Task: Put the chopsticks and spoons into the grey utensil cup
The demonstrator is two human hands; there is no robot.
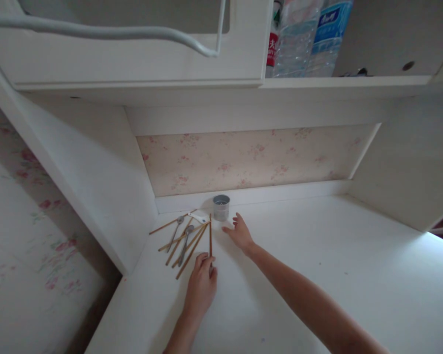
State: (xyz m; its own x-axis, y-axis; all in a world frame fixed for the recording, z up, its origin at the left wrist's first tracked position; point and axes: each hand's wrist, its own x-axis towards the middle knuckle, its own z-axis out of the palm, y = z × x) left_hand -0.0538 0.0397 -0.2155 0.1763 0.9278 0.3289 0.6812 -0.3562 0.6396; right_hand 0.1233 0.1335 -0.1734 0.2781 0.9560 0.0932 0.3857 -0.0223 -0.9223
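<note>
My left hand (202,282) is closed on the lower end of a brown chopstick (210,236), which points away from me toward the back of the desk. To its left lie several more wooden chopsticks (192,251) in a loose fan, mixed with two metal spoons (185,247) and a white spoon (197,218). A grey metal cylinder with an open top (221,210) stands upright near the back edge. Just right of and nearer than this holder is my right hand (239,233), fingers apart and holding nothing.
The white desktop (299,236) runs under a shelf unit, with side panels at left (96,162) and right (398,162). Plastic bottles (299,39) stand on the upper shelf. A pale curved bar (114,32) crosses the top left.
</note>
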